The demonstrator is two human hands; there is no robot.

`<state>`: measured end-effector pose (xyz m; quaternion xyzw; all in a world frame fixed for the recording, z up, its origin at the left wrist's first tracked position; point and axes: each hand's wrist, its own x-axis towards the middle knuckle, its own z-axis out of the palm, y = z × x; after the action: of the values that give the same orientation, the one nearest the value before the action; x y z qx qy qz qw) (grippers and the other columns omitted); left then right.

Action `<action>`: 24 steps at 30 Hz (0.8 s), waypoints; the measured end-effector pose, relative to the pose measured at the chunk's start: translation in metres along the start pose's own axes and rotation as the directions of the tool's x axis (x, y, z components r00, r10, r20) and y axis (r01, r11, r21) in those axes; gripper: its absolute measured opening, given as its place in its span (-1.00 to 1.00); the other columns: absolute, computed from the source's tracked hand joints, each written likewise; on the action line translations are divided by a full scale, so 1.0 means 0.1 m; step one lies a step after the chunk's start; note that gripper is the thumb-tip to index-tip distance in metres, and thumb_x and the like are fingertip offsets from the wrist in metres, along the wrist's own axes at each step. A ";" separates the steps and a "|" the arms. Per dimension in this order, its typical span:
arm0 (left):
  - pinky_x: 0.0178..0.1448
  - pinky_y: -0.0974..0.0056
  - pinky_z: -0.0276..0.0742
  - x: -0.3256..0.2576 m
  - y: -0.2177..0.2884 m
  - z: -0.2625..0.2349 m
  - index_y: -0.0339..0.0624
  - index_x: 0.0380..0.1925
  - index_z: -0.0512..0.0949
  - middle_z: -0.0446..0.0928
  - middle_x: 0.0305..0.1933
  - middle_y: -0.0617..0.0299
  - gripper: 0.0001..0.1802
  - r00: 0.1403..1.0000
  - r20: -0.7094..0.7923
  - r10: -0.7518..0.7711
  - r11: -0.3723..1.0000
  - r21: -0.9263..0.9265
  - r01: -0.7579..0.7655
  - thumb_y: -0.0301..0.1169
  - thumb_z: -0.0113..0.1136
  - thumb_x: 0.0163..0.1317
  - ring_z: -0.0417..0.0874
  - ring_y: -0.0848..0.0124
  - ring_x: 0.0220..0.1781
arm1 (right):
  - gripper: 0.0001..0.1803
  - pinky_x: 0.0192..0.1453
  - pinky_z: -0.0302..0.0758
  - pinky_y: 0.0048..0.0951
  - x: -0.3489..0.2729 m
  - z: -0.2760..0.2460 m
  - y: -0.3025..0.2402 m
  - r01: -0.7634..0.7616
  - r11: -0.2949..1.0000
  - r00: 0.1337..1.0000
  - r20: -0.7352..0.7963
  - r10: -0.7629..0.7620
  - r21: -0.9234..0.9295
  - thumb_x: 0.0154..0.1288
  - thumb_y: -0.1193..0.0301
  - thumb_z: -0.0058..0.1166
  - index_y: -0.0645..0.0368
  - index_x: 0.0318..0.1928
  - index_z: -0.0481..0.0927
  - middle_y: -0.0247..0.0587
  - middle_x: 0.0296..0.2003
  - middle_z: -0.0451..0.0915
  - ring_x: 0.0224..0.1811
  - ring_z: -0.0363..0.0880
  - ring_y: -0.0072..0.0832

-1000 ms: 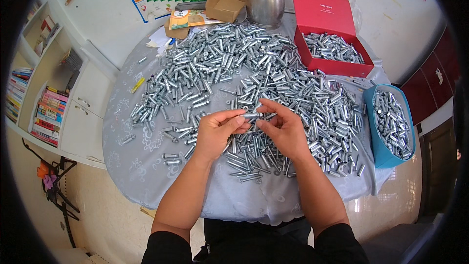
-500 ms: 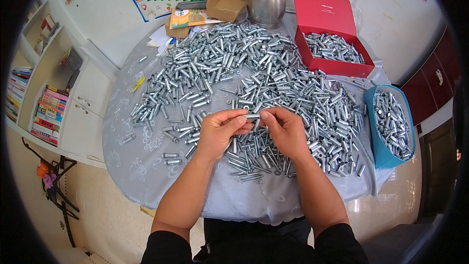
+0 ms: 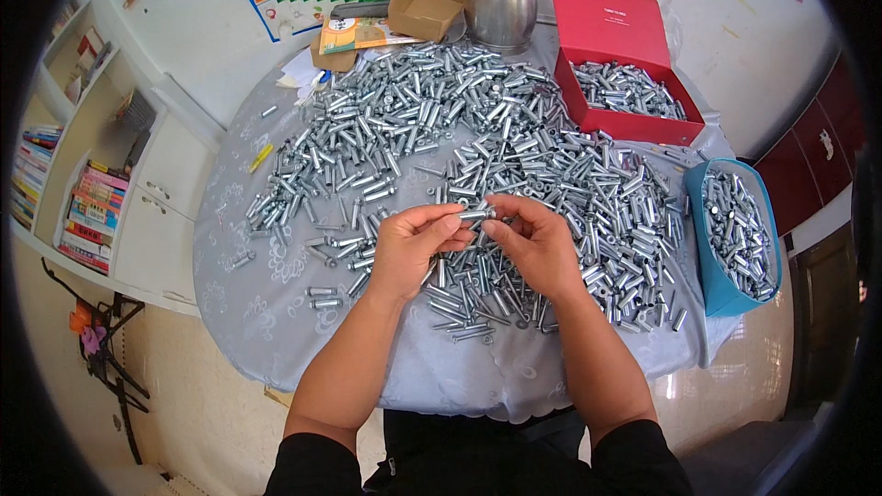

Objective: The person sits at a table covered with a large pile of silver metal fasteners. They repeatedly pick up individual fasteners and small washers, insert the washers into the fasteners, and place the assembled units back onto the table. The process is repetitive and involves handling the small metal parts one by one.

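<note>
Silver-grey metal sleeve bolt (image 3: 478,215) is held level between both hands above the round table (image 3: 276,312), over the near edge of the heap. Left hand (image 3: 413,243) pinches its left end between thumb and fingertips; right hand (image 3: 537,243) pinches the right end the same way, other fingers curled in. Both hands are raised off the cloth; forearms enter from the lower edge, black sleeves at the elbows.

Table is covered with a pale patterned cloth. Large heap of loose bolts (image 3: 432,129) is spread across most of it, densest at centre and far side, thinning toward the left.

Red open box (image 3: 625,55) stands far right, lid up, part-filled with the same bolts. Blue container (image 3: 730,239) sits at the right edge, also holding bolts. Steel lidded pot (image 3: 501,0) stands at the far edge, with a small cardboard box (image 3: 424,5) just left of it. Bookshelf (image 3: 64,184) stands to the left, beyond the table.
</note>
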<state>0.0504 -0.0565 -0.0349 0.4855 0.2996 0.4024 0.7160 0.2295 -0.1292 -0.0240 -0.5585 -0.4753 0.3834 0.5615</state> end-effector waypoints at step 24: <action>-0.07 0.32 0.71 -0.01 -0.01 -0.01 -0.42 -0.01 0.59 0.69 -0.18 0.03 -0.73 1.000 -0.002 -0.002 1.000 0.019 0.002 -0.49 0.20 0.34 0.76 0.32 -0.21 | -0.78 -0.43 0.44 -0.64 0.00 -0.01 -0.06 -0.114 0.993 0.993 0.039 0.113 0.018 0.38 0.44 0.17 0.29 -0.03 0.63 -0.34 -0.32 0.62 -0.48 0.47 -0.72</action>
<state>0.0496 -0.0569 -0.0361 0.4913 0.3047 0.3993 0.7115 0.2298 -0.1299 -0.0176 -0.5715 -0.4492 0.4301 0.5354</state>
